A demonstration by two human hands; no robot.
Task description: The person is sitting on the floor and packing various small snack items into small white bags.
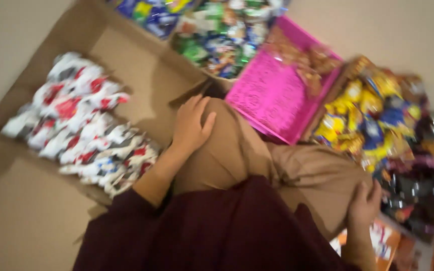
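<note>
The view is blurred. My left hand [191, 125] lies flat on my bent knee, which is covered in tan cloth [237, 155], fingers loosely together and holding nothing. My right hand [363, 205] rests on the tan cloth at my other leg, near the lower right, fingers curled against the fabric; whether it grips the cloth I cannot tell. A dark maroon sleeve [202, 231] covers my arms and lower body. Just left of my left hand lies a heap of white-and-red wrapped sweets [84, 125] in an open cardboard box [141, 65].
A pink perforated tray [277, 95] with some brown sweets stands beyond my knee. A box of green and blue wrapped sweets [222, 35] is at the top. Yellow, blue and dark wrapped sweets [377, 125] pile up at the right. An orange packet [385, 241] lies under my right hand.
</note>
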